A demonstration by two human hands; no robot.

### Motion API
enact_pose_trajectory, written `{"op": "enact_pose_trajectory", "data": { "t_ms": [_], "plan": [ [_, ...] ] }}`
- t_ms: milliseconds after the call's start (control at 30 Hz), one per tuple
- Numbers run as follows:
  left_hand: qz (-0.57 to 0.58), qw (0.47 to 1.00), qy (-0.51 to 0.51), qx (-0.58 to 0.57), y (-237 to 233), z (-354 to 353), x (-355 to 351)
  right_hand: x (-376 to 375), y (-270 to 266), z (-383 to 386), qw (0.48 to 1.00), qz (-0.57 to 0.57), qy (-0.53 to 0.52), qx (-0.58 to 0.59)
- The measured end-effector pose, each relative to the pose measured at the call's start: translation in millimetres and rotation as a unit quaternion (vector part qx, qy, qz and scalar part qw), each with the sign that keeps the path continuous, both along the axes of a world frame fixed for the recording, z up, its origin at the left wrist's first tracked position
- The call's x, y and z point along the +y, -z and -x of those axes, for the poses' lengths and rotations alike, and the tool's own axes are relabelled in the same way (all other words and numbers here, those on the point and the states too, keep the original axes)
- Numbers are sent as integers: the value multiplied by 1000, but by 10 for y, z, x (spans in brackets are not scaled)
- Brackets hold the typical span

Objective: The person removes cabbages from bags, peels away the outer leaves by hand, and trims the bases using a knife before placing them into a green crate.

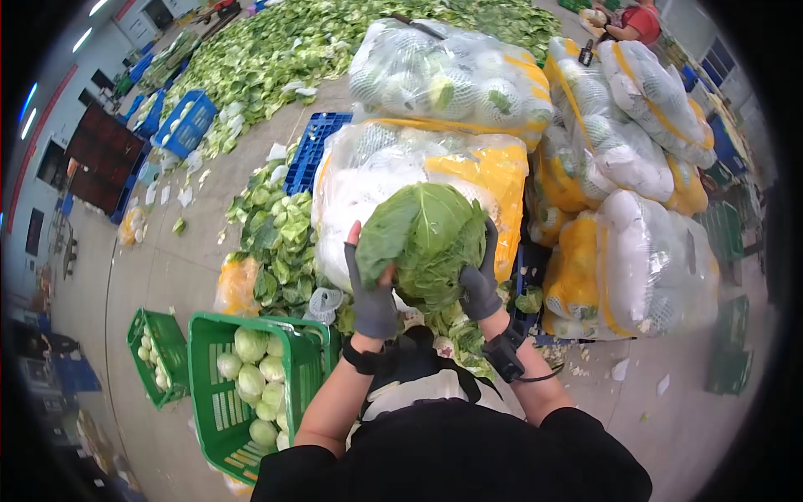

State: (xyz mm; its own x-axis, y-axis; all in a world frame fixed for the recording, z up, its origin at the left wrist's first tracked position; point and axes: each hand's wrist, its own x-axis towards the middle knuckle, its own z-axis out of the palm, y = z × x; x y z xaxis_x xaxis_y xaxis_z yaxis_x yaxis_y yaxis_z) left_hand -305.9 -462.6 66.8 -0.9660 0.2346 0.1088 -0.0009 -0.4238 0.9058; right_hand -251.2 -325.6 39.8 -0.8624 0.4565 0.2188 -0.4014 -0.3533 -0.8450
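Black cloth of my shirt (452, 456) lies nearest the head camera, with both forearms reaching away from it. Just beyond, one leafy cabbage (431, 238) sits directly between my two gloved hands, raised in front of the bagged stack. My left hand (373, 308) cups its left side and my right hand (480, 293) its right; both touch it, so neither is nearer. My grip is spread as wide as the head itself, holding it from the two sides. It is nearly round, with no clear long axis, though one pale rib runs near to far over its top leaf.

Counting, I see two large wrapped bags straight ahead, a near bag (343, 188) and a far bag (452, 75); on the right, a further group of bags (657, 259) overlaps too much for a sure count. Near left stand two green crates, a large crate (205, 402) with at least eight pale cabbages (250, 381) and a small crate (176, 386). One co-worker (642, 23) is at far right.
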Motion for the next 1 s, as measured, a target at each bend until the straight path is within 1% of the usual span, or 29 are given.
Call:
{"op": "enact_pose_trajectory", "data": {
  "t_ms": [33,67,100,133,167,200,233,267,333,367,400,433,467,500,533,567,600,633,667,700,733,767,800,833,867,900,933,967,1000],
  "plan": [
    [50,996,-9,66,14,-35,-42,-56,22,-42,1000,18,-7,14],
    [54,996,-23,65,99,-30,-137,-98,47,-72,999,21,-21,13],
    [-26,999,4,-19,230,-10,-279,-146,78,-108,990,130,-54,-15],
    [-108,989,30,-101,286,-1,-385,-185,117,-141,967,235,-85,-44],
    [-157,963,12,-217,139,18,-404,-194,277,-200,940,311,-139,-32],
    [-158,964,0,-212,228,-34,-454,-188,431,-274,937,312,-151,-33],
    [-229,956,115,-142,418,-69,-502,-174,575,-319,930,320,-179,5],
    [-289,928,227,-63,566,-87,-558,-160,655,-338,920,329,-210,43],
    [-184,959,213,-39,725,-180,-639,-92,668,-433,904,332,-245,115],
    [-187,962,194,-37,580,-239,-641,-79,647,-504,902,330,-249,126],
    [-85,978,154,-112,435,-319,-627,-83,634,-548,906,323,-248,115],
    [17,975,118,-187,216,-356,-600,-88,611,-582,911,313,-246,107],
    [118,955,85,-259,130,-343,-583,-110,591,-589,917,301,-242,95],
    [344,927,-11,153,715,-296,-633,-140,573,-584,924,289,-239,75],
    [-25,996,64,-55,926,-8,-810,-181,555,-557,932,271,-235,51],
    [-390,876,132,-253,952,430,-1128,-278,514,-482,941,248,-231,15],
    [-208,951,51,-224,799,719,-1409,-347,454,-368,948,219,-228,-32],
    [-248,896,112,-350,491,839,-1694,-423,372,-251,953,184,-226,-79],
    [-191,906,70,-371,341,870,-1700,-504,263,-117,957,128,-225,-133],
    [-159,912,154,-346,358,895,-1696,-584,126,66,954,56,-228,-187],
    [-127,909,233,-320,385,897,-1686,-677,-49,359,939,-8,-253,-235],
    [-89,907,345,-226,269,884,-1690,-835,-230,470,927,116,-291,-206],
    [-90,903,351,-229,305,905,-1766,-1000,-361,718,931,1,-335,-147],
    [-157,905,315,-240,362,934,-1870,-1033,-363,777,915,118,-362,-133],
    [-222,901,277,-247,332,967,-1952,-1058,-359,851,886,231,-386,-112],
    [-270,904,253,-214,295,929,-2025,-1149,-272,874,917,204,-298,-170],
    [-313,896,229,-217,368,900,-2087,-1303,-106,824,935,175,-208,-228],
    [-318,903,183,-223,389,808,-2120,-1495,121,684,945,-1,-248,-212],
    [-323,908,136,-230,387,741,-2131,-1668,300,528,924,-177,-281,-191]
  ]
}}
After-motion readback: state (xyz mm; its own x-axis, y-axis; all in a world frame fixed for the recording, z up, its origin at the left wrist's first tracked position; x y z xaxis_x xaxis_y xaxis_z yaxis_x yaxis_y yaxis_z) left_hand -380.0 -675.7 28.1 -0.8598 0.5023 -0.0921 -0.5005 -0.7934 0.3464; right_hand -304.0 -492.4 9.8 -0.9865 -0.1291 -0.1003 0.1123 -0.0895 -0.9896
